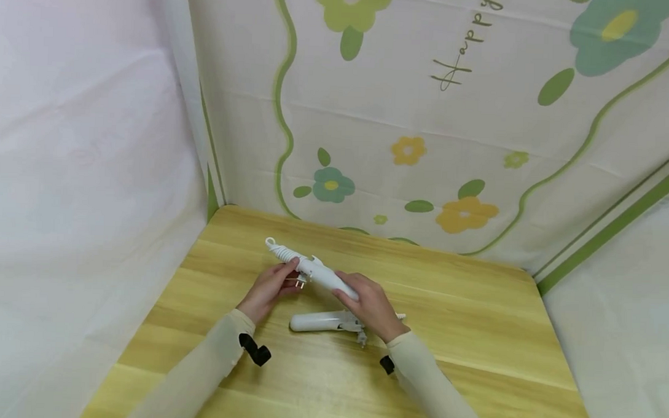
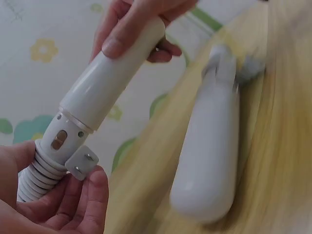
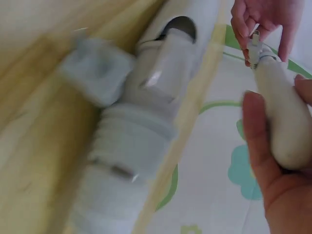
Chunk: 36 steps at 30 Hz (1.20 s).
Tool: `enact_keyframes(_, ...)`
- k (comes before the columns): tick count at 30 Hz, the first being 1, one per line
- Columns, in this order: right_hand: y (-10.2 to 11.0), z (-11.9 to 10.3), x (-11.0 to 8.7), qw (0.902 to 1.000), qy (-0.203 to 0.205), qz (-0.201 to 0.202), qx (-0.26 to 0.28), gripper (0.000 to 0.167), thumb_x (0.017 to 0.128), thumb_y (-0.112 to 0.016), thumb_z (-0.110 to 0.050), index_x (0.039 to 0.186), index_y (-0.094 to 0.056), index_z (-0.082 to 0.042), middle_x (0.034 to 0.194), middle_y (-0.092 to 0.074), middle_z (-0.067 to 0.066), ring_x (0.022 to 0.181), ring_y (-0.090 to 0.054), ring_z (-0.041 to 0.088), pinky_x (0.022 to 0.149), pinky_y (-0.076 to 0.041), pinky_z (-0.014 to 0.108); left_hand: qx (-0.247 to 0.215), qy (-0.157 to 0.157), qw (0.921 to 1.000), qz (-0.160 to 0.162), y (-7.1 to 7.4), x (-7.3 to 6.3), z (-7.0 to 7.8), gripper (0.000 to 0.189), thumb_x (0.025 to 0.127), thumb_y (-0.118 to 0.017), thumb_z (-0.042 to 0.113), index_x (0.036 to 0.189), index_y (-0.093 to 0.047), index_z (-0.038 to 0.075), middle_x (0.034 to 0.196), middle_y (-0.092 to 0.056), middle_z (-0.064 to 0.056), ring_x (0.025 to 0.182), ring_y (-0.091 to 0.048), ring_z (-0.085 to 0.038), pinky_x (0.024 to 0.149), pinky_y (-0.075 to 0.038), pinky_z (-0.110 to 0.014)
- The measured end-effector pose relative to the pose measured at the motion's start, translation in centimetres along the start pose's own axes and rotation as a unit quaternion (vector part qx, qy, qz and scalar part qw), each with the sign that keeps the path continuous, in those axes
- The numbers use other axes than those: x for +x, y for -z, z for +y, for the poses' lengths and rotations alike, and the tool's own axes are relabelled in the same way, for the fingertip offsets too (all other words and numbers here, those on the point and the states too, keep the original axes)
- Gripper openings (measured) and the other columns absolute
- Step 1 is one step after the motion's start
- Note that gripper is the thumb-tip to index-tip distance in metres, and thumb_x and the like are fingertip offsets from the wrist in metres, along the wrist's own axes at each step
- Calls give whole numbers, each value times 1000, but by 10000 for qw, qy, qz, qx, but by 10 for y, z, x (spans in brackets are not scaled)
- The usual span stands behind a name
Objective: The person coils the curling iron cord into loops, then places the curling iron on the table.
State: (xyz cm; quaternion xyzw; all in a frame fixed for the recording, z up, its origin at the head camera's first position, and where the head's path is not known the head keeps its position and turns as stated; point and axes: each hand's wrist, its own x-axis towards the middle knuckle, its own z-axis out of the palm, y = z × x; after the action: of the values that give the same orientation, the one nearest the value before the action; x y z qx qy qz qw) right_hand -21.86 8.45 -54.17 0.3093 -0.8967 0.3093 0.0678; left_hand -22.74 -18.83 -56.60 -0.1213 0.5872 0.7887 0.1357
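Note:
Both hands hold a white corded appliance, apparently a small curling iron, slanting above the table. My left hand grips its cord-wrapped end between thumb and fingers. In the left wrist view, the wound cord, a brown slide switch and a two-pin plug show there. My right hand grips the smooth rounded end. A second, similar white appliance lies on the table below the hands; its plug and wound cord are blurred in the right wrist view.
The wood-grain table runs back to a white cloth wall printed with flowers. White sheets hang at both sides. A black wrist mount sits on the left sleeve, with another on the right.

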Motion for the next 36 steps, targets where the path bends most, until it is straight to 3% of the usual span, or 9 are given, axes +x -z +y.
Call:
enact_keyframes(5,-13,-4,29,9916,-201,-1274,51,56,117,-53,-32,169,-41,-13,148,-64,13,123,-69,26,102,-59,47,311,-76,9984,468,27,14,8,62,108,-68,46,139,-61,-8,107,-72,-5,87,-71,-9,83,-63,-24)
enact_keyframes(8,-23,-6,44,9847,-225,-1724,139,59,118,-51,-25,172,-32,-10,154,-57,18,129,-64,30,108,-55,50,388,-101,9973,620,42,21,15,65,108,-69,45,143,-60,-9,111,-73,-6,88,-71,-8,83,-63,-23)
enact_keyframes(15,-51,-17,74,9802,-479,-1853,515,60,112,-63,-19,167,-42,-5,154,-61,20,138,-61,36,116,-50,55,630,-58,9936,941,73,34,27,72,106,-72,45,150,-56,-9,111,-72,-4,86,-71,-5,82,-62,-20)
enact_keyframes(21,-79,-27,92,9752,-595,-2042,617,58,110,-68,-20,162,-48,-2,157,-62,16,143,-61,33,120,-49,49,1055,61,9873,1190,99,37,29,71,103,-77,45,145,-61,-9,101,-73,1,79,-73,-4,82,-64,-24)
enact_keyframes(27,-90,-30,95,9707,-862,-2237,153,58,111,-66,-24,162,-49,-3,152,-65,16,137,-64,31,117,-50,46,1613,87,9778,1333,104,47,25,69,102,-76,49,137,-66,-10,94,-74,2,74,-74,-4,79,-65,-25)
enact_keyframes(29,-90,-31,94,9693,-962,-2261,-2,58,111,-67,-26,162,-49,-3,148,-64,17,132,-64,30,115,-51,46,2078,24,9681,1401,103,49,25,67,101,-75,53,131,-72,-7,90,-76,1,72,-73,-5,75,-64,-25)
enact_keyframes(31,-90,-32,93,9682,-1044,-2271,-107,58,111,-66,-28,162,-50,-4,145,-63,16,126,-65,27,111,-53,44,2755,-59,9500,1471,101,50,25,63,101,-72,59,120,-77,-1,84,-77,1,68,-71,-7,70,-62,-25)
enact_keyframes(36,-92,-36,90,9688,-1133,-2203,-117,56,111,-66,-31,160,-53,-6,140,-62,14,115,-65,23,105,-55,40,4567,-348,8729,1683,99,51,28,65,103,-59,71,83,-74,11,66,-68,0,59,-57,-17,61,-43,-33)
